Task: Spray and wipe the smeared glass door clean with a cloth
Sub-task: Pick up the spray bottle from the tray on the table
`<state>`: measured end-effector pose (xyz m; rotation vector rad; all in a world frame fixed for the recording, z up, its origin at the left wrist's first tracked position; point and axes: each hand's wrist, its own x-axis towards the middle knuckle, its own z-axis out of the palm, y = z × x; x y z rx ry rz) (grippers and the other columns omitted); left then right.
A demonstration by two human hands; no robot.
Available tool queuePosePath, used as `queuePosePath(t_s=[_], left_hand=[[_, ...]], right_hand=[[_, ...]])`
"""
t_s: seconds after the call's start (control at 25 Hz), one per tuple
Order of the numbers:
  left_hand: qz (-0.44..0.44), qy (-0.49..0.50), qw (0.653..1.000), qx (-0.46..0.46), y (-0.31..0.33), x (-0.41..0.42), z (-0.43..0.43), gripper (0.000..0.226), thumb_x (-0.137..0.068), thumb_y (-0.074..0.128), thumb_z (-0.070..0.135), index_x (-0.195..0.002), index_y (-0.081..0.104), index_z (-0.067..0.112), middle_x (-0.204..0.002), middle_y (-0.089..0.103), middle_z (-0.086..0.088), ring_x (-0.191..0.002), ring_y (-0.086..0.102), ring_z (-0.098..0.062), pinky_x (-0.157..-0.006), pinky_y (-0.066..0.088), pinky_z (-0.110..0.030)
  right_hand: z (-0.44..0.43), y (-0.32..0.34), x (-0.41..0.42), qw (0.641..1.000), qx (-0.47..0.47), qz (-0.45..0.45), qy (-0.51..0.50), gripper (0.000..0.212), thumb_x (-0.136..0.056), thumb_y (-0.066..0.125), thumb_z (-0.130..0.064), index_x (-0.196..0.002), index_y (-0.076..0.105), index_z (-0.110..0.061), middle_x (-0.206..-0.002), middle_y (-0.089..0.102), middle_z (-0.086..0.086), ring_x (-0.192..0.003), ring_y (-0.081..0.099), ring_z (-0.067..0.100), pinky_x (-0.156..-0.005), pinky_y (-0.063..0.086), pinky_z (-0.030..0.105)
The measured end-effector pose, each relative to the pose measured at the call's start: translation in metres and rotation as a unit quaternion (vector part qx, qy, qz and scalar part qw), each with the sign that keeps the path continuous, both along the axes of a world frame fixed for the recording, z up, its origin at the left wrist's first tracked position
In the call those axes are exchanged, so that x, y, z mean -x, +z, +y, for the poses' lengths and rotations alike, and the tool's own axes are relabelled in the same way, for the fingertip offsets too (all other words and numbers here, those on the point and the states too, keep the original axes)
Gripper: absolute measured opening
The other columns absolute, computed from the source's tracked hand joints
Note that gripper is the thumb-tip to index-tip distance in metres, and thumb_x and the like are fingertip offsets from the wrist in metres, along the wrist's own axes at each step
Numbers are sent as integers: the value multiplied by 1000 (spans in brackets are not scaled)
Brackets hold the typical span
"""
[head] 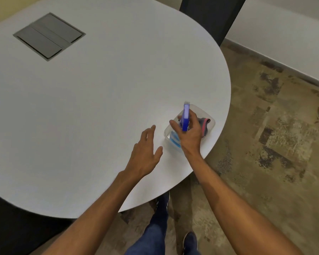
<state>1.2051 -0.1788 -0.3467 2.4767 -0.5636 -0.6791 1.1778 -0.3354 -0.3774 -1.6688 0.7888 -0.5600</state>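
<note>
Hands: right hand (189, 134) is wrapped around the neck of the spray bottle (185, 117), right of centre in the frame; left hand (145, 153) is spread open with nothing in it, just left of it, over the surface (99, 107).
Spray bottle: blue head, clear body, standing in a clear tray (206, 112) near the surface's right edge.
Cloth: grey cloth (204, 125) with a red edge lies in the tray, partly hidden behind the right hand.
Upper left: grey hatch (49, 36) set into the surface.
</note>
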Motion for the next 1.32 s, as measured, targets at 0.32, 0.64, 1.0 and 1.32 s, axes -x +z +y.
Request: queuePosePath(t_s=[0.32, 0.64, 1.0, 1.32], left_hand=[[-8, -47, 998, -51, -15, -21, -9, 79, -100, 51, 46, -161, 4, 28, -171, 5, -3, -155, 24, -28, -125, 26, -49], [-50, -102, 991, -69, -4, -30, -17, 82, -99, 49, 52, -161, 1, 30, -172, -1, -3, -155, 21, -29, -124, 22, -47], [-81, -177, 981, 4, 30, -9, -57, 81, -98, 54, 48, -161, 5, 31, -171, 5, -1, -154, 26, -29, -122, 27, -45], [-112, -333, 933, 83, 67, 92, -95, 71, -100, 54, 43, -160, 21, 26, -170, 15, -4, -154, 24, -28, -123, 31, -48]], right_hand=[[3, -11, -22, 998, -6, -30, -56, 41, -93, 74, -6, -131, 59, 2, -93, 60, -8, -78, 61, -8, -74, 56, 10], [-25, 22, -24, 998, -16, -31, -46, 54, -94, 74, -11, -141, 50, -6, -104, 68, 11, -84, 67, 5, -81, 60, 17], [-61, 86, 52, 988, -53, -70, -124, 30, -94, 72, -10, -121, 62, -5, -91, 72, 22, -87, 73, 33, -87, 63, 34], [-57, 119, 210, 964, 3, -108, -243, 22, -90, 77, -20, -106, 65, -28, -79, 72, 4, -68, 71, 18, -71, 59, 26]])
